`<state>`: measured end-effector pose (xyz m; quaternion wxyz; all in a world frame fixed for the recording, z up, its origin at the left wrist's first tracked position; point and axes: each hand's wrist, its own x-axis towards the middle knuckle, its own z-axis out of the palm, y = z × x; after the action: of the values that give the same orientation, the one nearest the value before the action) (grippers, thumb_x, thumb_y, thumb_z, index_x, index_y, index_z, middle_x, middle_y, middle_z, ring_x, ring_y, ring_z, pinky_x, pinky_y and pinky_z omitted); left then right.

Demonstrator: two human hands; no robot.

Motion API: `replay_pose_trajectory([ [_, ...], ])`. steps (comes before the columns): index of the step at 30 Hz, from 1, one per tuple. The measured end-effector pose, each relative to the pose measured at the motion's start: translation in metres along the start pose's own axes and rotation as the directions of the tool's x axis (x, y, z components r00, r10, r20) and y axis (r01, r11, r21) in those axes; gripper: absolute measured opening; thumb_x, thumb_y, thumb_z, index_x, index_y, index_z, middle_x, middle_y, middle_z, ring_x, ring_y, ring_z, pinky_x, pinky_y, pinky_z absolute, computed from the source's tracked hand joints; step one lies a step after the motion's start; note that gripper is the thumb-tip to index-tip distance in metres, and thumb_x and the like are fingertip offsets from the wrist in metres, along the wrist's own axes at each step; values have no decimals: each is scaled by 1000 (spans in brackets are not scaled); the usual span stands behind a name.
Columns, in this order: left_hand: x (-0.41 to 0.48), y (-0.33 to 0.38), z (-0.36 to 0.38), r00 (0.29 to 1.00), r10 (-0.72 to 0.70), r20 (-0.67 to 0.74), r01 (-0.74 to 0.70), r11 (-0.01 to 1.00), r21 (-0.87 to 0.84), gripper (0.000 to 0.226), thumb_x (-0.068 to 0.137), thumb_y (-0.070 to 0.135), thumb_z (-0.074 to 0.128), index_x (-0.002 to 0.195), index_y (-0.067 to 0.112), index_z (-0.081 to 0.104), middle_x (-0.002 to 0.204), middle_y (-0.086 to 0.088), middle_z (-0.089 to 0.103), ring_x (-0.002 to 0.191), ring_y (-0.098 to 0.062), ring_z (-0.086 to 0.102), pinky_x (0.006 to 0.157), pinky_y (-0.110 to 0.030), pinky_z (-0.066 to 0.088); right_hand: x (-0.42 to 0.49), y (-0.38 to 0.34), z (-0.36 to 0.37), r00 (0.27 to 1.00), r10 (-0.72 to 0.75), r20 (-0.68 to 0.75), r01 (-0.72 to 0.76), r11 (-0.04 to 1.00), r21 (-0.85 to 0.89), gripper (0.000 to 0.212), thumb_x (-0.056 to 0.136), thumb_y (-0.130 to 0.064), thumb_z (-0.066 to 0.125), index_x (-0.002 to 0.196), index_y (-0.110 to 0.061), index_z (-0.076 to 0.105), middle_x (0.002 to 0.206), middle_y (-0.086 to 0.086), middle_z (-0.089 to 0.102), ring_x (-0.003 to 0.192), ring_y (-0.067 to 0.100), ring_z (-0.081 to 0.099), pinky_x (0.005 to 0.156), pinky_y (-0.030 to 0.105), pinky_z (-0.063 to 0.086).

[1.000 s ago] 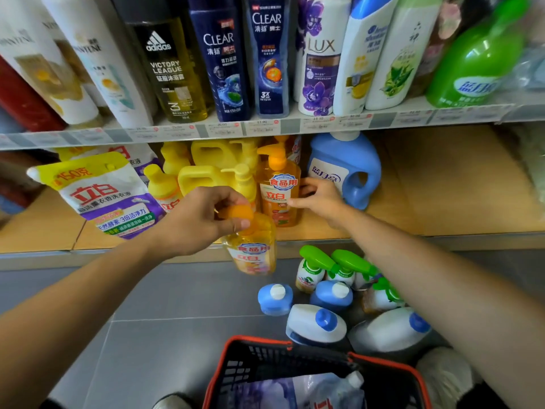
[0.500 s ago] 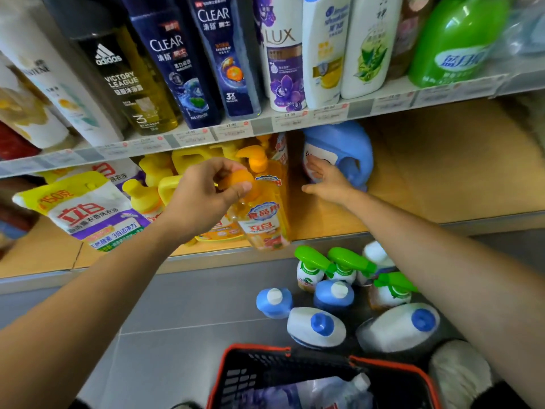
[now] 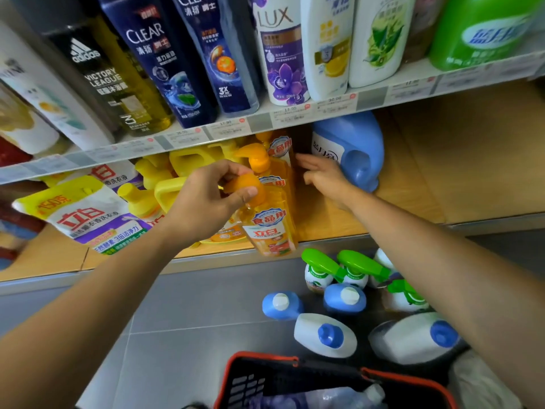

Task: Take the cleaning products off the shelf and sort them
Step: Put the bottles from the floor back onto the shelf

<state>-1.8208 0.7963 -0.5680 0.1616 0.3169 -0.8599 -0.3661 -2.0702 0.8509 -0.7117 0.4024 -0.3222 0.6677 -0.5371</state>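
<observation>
**Here: an orange bottle pinched at the shelf's front edge**

Broadly, the view is filled by a shop rack. The lower shelf (image 3: 413,178) is a wooden board, and the upper shelf (image 3: 371,97) above it carries a row of tall shampoo bottles (image 3: 283,54) behind a strip of price tags. Below lies grey floor tile (image 3: 177,320).

At the bottom edge, a black basket with a red rim (image 3: 265,356) holds a pale package that is too blurred to name. On the lower shelf a blue jug (image 3: 359,143) stands towards the back. A yellow-and-white refill pouch (image 3: 85,214) lies tilted at the left, and yellow jugs (image 3: 188,160) crowd between the two.

On the floor just beside the basket stands a cluster of white bottles with blue caps (image 3: 324,335), blue bottles (image 3: 283,304) and green-trigger spray bottles (image 3: 318,270).

The orange pump bottle (image 3: 271,228) hangs tilted at the front of the lower shelf, its base out past the edge. The left hand (image 3: 203,202) pinches its pump head between thumb and curled fingers.

A second orange pump bottle (image 3: 259,154) stands just behind it on the board. The right hand (image 3: 324,175) reaches in between that bottle and the blue jug, fingers straight and loosely spread (whether they touch the jug's label cannot be told).
</observation>
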Motion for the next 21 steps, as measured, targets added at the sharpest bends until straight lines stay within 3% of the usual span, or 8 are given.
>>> replay_pose_trajectory([
  [3,1,0,0,1000,-8,0,8,1000,-9,30,90,32,72,117,21,65,108,5,68,98,-3,64,81,-27,61,-21,5,-2,999,-27,26,27,1000,-2,70,80,16,57,145,-12,51,145,12,55,131,19,54,105,27,45],
  [6,1,1,0,1000,-9,12,9,1000,-16,29,91,32,72,117,21,65,108,5,67,98,-6,65,83,-31,61,-48,4,-2,974,-5,227,16,999,-47,105,66,0,72,157,-22,26,151,-4,36,124,1,51,94,15,45],
  [8,1,2,-1,1000,-4,17,4,1000,-9,29,91,32,71,117,20,65,106,5,67,98,-7,65,83,-33,61,-69,5,9,938,66,339,-8,985,-172,135,55,-18,87,160,-30,3,155,-10,28,127,-2,46,103,21,44],
  [10,1,3,-1,1000,17,17,-17,1000,12,29,92,31,71,117,19,64,106,4,67,98,-9,65,83,-32,60,-88,9,29,950,51,309,37,962,-271,147,53,-32,96,158,-36,-6,158,-12,29,137,5,40,112,32,39],
  [12,0,4,-1,999,39,20,-39,999,28,29,93,30,71,118,18,64,106,3,66,98,-9,64,83,-30,60,-101,14,53,986,-53,160,89,970,-228,133,59,-29,96,157,-38,6,148,-13,45,130,9,52,109,37,46],
  [15,-1,5,-2,997,70,32,-72,996,51,29,94,31,69,119,18,63,105,6,66,97,-6,63,83,-29,59,-111,17,73,988,-143,-50,131,972,-193,96,66,-26,93,145,-33,39,129,-13,62,115,9,62,100,41,54],
  [18,1,6,-2,996,78,32,-80,996,47,28,94,30,69,118,17,63,106,5,66,98,-8,64,85,-35,59,-115,21,76,972,-184,-144,141,954,-263,66,69,-28,91,127,-27,59,116,-8,71,105,10,67,93,42,57],
  [21,8,9,3,995,95,25,-96,995,38,28,95,27,69,119,15,62,109,0,65,101,-13,64,87,-37,58,-115,23,75,959,-195,-208,132,950,-282,55,71,-29,90,119,-22,64,111,-3,74,101,14,69,90,42,58],
])
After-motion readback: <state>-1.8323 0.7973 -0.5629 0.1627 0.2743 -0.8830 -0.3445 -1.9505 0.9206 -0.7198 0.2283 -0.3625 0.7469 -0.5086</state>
